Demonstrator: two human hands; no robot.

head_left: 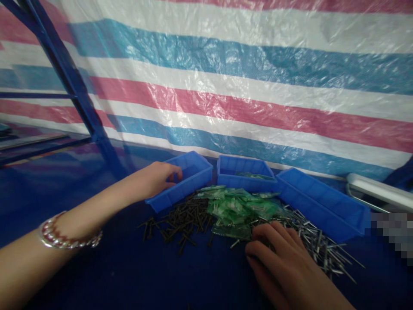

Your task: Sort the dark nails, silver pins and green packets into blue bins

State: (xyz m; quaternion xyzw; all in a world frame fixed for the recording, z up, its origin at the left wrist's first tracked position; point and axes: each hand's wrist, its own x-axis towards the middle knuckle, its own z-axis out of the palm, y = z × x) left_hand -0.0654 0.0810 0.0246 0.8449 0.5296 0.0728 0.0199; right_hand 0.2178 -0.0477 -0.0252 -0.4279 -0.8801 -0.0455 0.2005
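Note:
My left hand (156,178) is over the near left part of a blue plastic bin (180,191). Its fingers bend loosely into the bin, with a gap between thumb and fingers. Right of that bin's front lies a heap of dark screws (190,217). Small green-tinted clear plastic bags (237,204) are piled in the middle. My right hand (284,262) is low at the edge of a heap of silvery rivet-like pins (318,241), just in front of the bags. Its fingers are curled with the thumb close to the index finger; what they hold, if anything, is hidden.
Behind the bags stands a second blue bin (245,183) with some green bags inside. A third blue bin (322,206) stands to the right, behind the pins. Striped plastic sheeting (226,94) hangs behind the blue table surface (155,280). A blue metal frame (61,64) rises at left.

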